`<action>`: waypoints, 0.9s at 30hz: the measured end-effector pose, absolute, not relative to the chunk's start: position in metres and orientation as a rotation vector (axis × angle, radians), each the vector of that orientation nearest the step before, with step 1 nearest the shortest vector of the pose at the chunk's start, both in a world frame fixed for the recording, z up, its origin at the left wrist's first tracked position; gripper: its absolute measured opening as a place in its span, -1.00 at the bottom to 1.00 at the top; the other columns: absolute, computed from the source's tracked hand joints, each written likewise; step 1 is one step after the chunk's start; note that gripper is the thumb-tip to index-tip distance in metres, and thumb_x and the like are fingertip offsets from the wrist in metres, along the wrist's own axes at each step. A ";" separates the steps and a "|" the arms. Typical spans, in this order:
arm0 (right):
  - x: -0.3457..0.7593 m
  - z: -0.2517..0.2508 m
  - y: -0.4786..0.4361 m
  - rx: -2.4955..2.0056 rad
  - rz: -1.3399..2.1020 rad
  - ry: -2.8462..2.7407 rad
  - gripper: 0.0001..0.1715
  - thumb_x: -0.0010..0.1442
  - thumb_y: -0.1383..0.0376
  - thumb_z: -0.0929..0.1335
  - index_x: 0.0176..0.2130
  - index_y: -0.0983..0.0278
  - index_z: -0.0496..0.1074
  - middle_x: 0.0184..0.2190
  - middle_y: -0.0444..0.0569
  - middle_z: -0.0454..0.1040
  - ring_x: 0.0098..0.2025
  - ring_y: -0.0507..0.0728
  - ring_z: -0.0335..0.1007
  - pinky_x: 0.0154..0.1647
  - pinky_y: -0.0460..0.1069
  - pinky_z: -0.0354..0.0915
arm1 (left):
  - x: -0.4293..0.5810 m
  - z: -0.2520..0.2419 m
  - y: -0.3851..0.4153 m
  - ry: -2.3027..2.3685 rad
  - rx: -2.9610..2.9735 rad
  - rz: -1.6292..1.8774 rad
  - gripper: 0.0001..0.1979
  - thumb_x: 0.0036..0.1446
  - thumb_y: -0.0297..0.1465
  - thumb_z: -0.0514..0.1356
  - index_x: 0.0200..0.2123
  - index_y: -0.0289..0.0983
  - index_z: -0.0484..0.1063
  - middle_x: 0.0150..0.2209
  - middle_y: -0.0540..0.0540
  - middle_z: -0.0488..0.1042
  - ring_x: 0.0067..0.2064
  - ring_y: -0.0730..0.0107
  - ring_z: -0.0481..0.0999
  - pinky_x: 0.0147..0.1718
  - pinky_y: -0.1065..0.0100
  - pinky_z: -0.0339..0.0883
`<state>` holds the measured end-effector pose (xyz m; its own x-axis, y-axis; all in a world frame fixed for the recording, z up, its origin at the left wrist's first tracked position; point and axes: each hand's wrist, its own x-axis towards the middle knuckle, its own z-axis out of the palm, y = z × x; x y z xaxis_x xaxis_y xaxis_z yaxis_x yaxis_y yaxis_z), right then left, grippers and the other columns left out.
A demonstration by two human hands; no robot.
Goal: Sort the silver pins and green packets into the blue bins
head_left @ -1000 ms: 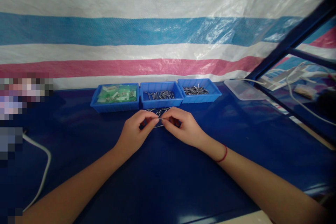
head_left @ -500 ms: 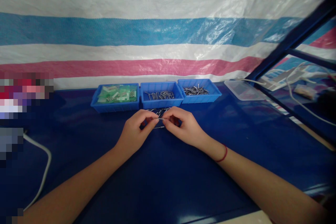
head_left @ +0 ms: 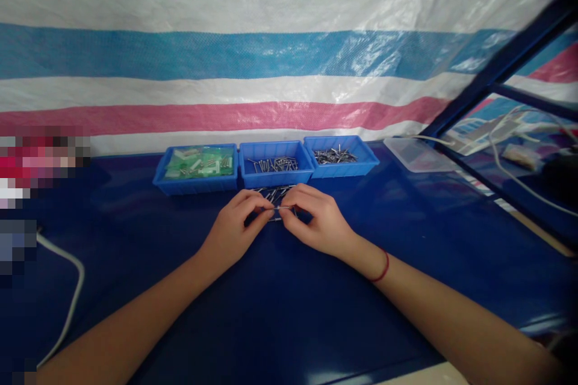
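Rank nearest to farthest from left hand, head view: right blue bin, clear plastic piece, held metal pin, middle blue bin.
From the left hand:
1. Held metal pin: at its fingertips.
2. Middle blue bin: just beyond the fingertips.
3. Right blue bin: beyond, to the right.
4. Clear plastic piece: farthest right.

You're in what looks like a workshop, small-parts type. Signs: 3 blue plastic parts bins (head_left: 276, 179) in a row just beyond your L hand (head_left: 237, 219) & R hand (head_left: 318, 219), the mid. & R bins w/ loose metal pins (head_left: 334, 157); more pins on the dk-blue benchtop (head_left: 280, 307), by your fingertips. Farther back, a striped woven-plastic tarp (head_left: 271, 54) hangs as a wall. Blue metal frame (head_left: 474, 93) well R of your R hand; white cable (head_left: 79, 283) L of your L hand.
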<state>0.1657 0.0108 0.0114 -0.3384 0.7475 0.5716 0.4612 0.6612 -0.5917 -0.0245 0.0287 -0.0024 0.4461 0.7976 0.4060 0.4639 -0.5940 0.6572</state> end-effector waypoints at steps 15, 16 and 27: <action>0.208 0.015 0.056 -1.167 0.942 -0.638 -0.74 -0.01 0.14 0.40 -0.40 0.25 0.33 -0.52 -0.23 0.26 -0.66 -0.11 0.02 -0.72 -0.15 -0.05 | -0.021 -0.002 0.021 1.271 2.559 0.709 -0.87 0.17 -0.33 0.17 -0.24 -0.21 0.47 -0.12 -0.11 0.46 -0.08 0.16 0.40 -0.13 0.13 0.22; 0.205 0.015 0.054 -1.158 0.971 -0.658 -0.76 -0.01 0.16 0.40 -0.40 0.26 0.33 -0.52 -0.23 0.26 -0.66 -0.12 0.02 -0.72 -0.16 -0.07 | -0.021 -0.002 0.021 1.276 2.574 0.692 -0.88 0.17 -0.35 0.16 -0.27 -0.21 0.48 -0.12 -0.10 0.46 -0.09 0.16 0.40 -0.15 0.14 0.21; 0.180 0.007 0.029 -1.169 0.756 -1.746 -0.89 0.14 0.30 0.31 -0.34 0.28 0.43 -0.50 -0.13 0.40 -0.52 -0.01 0.22 -0.48 -0.08 0.19 | -0.022 -0.002 0.025 1.298 2.484 0.669 -0.83 0.30 -0.38 0.01 -0.28 -0.25 0.37 -0.22 -0.08 0.48 -0.16 0.25 0.42 -0.22 0.22 0.20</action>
<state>0.1804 0.0288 0.0070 -0.1718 0.9281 0.3305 0.3943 0.3722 -0.8402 -0.0220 0.0247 -0.0018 0.4950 0.8234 0.2775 0.7042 -0.5673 0.4270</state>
